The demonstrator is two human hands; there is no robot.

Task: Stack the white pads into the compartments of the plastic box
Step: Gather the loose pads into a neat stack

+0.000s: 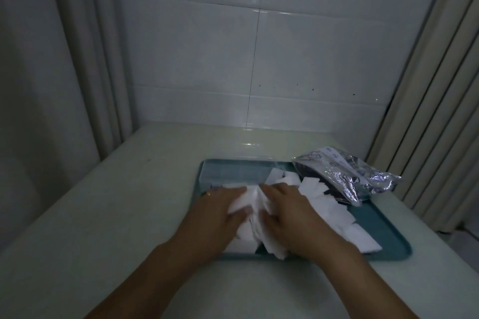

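Both hands work at the middle of the scene. The left hand (220, 212) lies palm down with its fingers bent over a bunch of white pads (250, 215), and the right hand (290, 215) mirrors it from the other side, fingers curled into the same bunch; between them the pads are pressed together on edge, fanned like the pages of a book. That two-sided squeeze looks meant to square loose pads into one block that could go into a compartment in a single move. A ring shows on a finger of the left hand.

Held this way, the bunch runs away from the person, its long axis pointing from the near rim toward the far wall, with the thin edges of the pads facing up. More loose pads (334, 212) lie flat and scattered to the right of the hands, overlapping at odd angles, none of them squared up.

All of this sits on a teal tray (394, 238) on a pale table (103, 215). The plastic box (233, 173) seems to be the clear, faintly ribbed thing at the tray's far left, just beyond the left hand; its compartments cannot be made out in the dim light. A crinkled foil bag (347, 176) rests across the tray's far right corner, probably the pads' wrapper.
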